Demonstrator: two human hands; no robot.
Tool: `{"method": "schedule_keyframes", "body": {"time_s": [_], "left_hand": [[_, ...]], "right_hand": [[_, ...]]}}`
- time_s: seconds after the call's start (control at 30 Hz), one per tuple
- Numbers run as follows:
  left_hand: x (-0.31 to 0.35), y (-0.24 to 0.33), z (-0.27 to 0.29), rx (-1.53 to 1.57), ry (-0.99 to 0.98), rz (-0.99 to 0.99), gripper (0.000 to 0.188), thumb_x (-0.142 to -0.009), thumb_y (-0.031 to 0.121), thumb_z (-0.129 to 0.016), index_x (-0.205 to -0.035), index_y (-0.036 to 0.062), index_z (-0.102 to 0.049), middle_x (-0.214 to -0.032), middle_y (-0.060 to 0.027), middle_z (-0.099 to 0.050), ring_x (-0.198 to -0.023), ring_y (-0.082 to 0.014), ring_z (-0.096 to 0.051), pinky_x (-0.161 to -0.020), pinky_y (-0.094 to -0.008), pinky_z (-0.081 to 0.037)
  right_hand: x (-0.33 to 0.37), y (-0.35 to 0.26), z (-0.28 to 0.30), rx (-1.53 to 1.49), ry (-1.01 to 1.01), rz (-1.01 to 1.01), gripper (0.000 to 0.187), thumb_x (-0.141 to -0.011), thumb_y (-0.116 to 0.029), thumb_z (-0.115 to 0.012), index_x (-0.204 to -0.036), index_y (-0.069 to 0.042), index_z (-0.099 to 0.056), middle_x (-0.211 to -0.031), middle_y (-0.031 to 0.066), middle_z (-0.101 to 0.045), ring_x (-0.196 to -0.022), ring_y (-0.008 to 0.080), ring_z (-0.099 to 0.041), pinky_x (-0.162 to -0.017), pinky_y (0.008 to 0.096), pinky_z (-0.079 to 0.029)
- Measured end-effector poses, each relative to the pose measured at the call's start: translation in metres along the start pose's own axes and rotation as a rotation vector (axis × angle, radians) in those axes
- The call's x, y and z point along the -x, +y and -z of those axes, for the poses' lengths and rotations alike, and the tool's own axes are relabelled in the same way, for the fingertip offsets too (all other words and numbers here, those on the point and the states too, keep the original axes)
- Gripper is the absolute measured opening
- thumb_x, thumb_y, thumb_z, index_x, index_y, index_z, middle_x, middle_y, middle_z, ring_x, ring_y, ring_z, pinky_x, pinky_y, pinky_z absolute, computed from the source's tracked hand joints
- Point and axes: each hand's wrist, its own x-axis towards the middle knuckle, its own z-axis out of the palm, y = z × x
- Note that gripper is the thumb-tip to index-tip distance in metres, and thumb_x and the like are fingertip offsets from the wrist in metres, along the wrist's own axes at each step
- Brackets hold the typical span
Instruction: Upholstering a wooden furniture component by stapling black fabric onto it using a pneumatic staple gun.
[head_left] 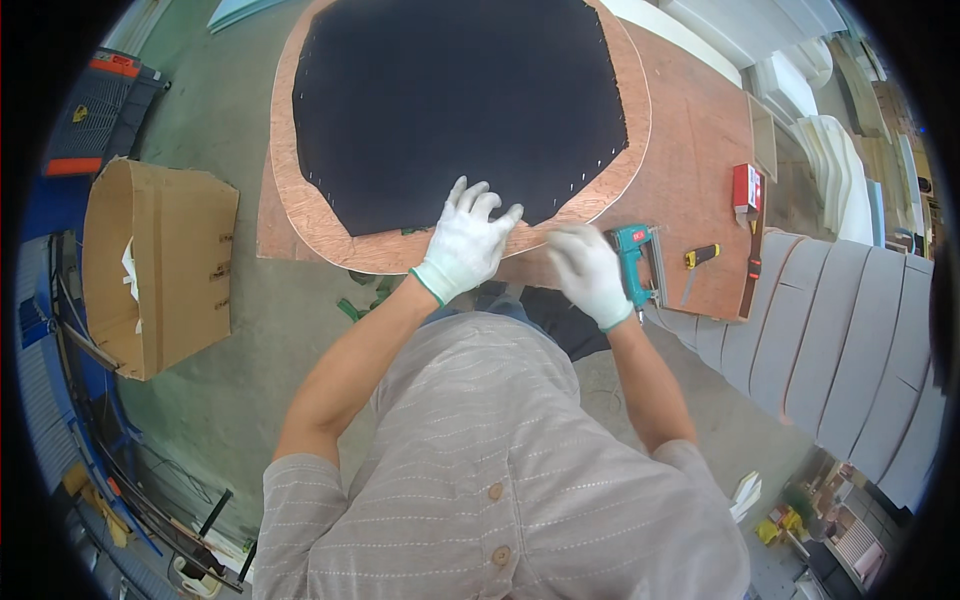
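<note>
Overlying rounded plywood (298,200): stapled, smooth black fabric (450,100); gloved hands (468,243) near.

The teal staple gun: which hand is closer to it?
Right. The right hand is just left of the staple gun; the left hand is farther left, at the black fabric's near edge.
</note>
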Motion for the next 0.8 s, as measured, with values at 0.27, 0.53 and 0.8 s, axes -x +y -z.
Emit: {"method": "schedule_keyframes", "body": {"time_s": [0.27,0.53,0.8], "left_hand": [[-0.003,0.011,-0.014,0.121,0.096,-0.062,0.034,-0.086,0.011,-0.069,-0.119,0.002,-0.069,-0.126,-0.0181,-0.069,-0.121,-0.0375,-0.063,-0.12,-0.055,-0.037],[-0.037,0.015,-0.012,-0.012,0.137,0.006,0.029,-0.083,0.022,-0.078,-0.11,0.0111,-0.076,-0.086,-0.0055,-0.068,-0.088,-0.0263,-0.066,-0.1,-0.0485,-0.05],[-0.04,0.008,-0.019,-0.079,0.208,-0.182,0.008,-0.077,0.018,-0.071,-0.082,0.0125,-0.066,-0.079,-0.0035,-0.062,-0.082,-0.0246,-0.066,-0.073,-0.0361,-0.058]], "right_hand": [[0.109,0.115,-0.002,0.507,-0.082,-0.949,0.085,-0.083,-0.021,-0.078,-0.154,0.003,-0.037,-0.121,0.0284,-0.064,-0.109,0.0471,-0.065,-0.094,0.0552,-0.054],[0.11,0.146,-0.012,0.494,-0.074,-0.944,0.077,-0.081,-0.011,-0.062,-0.152,0.007,-0.038,-0.117,0.0302,-0.065,-0.102,0.0473,-0.068,-0.09,0.0556,-0.056],[0.099,0.148,0.006,0.307,-0.087,-1.057,0.07,-0.083,-0.02,-0.064,-0.147,0.003,-0.045,-0.112,0.0341,-0.07,-0.106,0.0508,-0.068,-0.096,0.0547,-0.054]]}}
